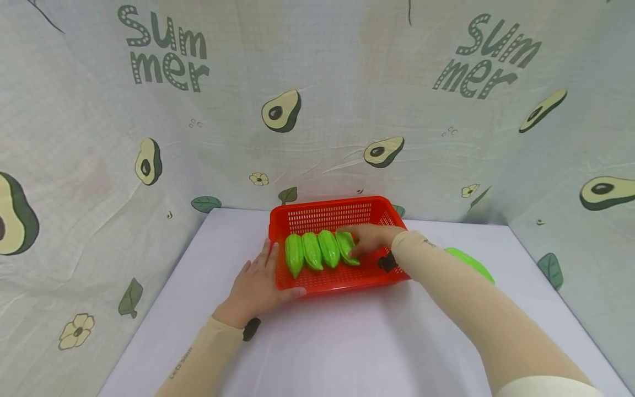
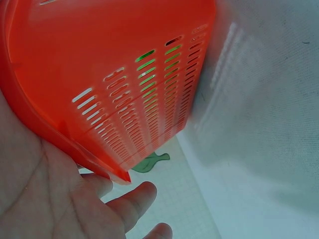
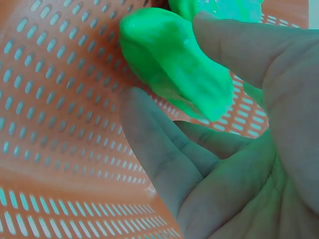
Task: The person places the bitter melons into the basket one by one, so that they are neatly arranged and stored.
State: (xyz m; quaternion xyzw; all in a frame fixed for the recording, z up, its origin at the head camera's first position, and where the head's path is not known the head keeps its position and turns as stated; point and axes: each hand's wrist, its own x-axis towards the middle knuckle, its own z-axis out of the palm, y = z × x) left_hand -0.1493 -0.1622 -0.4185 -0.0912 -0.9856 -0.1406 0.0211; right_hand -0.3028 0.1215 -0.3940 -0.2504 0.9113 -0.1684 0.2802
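Observation:
Several bright green ridged fruits (image 1: 312,251), like star fruit, lie side by side in a red perforated plastic basket (image 1: 329,288). My right hand (image 1: 369,238) reaches into the basket at the rightmost fruit (image 1: 345,245). In the right wrist view, the thumb touches that green fruit (image 3: 174,59), while the fingers extend loosely along its other side, spread apart from the thumb. My left hand (image 1: 258,284) rests against the basket's front left corner, with fingers straight along the left side and thumb at the front rim. The left wrist view shows its palm (image 2: 55,194) against the red rim.
On the white table (image 1: 317,347), right of the basket, lies another bright green object (image 1: 471,263), partly hidden by my right forearm. A cloth backdrop (image 1: 337,110) printed with avocados stands close behind the basket and along both sides.

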